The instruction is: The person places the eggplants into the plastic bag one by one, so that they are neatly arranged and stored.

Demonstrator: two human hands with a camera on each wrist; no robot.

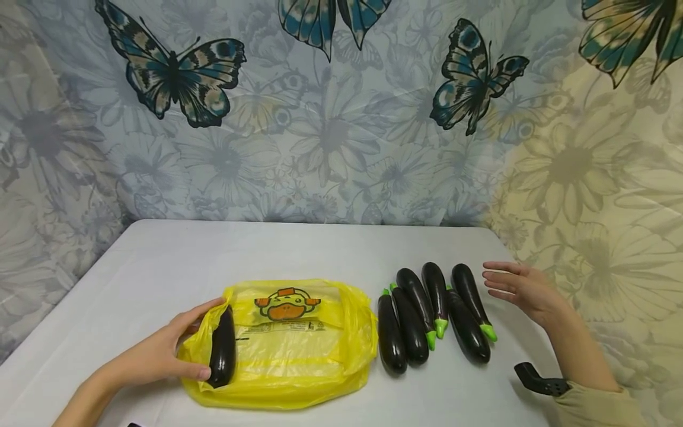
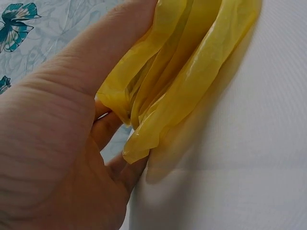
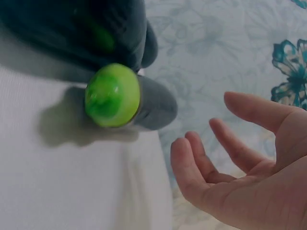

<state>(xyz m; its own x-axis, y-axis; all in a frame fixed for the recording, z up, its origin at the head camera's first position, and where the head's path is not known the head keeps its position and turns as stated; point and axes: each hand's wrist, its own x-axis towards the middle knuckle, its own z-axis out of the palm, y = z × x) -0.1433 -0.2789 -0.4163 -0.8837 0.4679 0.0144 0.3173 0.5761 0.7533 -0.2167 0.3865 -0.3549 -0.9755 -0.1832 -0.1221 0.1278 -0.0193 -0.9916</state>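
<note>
A yellow plastic bag (image 1: 299,356) with a duck face printed on it lies flat on the table. One dark eggplant (image 1: 223,350) sits upright in line with the bag's left end, at its mouth. My left hand (image 1: 165,344) grips the gathered plastic there, its thumb at the eggplant's lower end and its fingers spread toward the top edge. In the left wrist view the fingertips are partly hidden behind the yellow folds. Beside the rightmost eggplant (image 1: 472,299), my right hand (image 1: 528,290) hovers with loosely bent fingers and nothing in them.
Several glossy eggplants (image 1: 411,332) with green stem ends lie side by side to the right of the bag, on a white table (image 1: 299,249). A black strap-like device (image 1: 539,379) is at the right wrist. Behind stands a floral cloth wall (image 1: 331,154) with butterflies.
</note>
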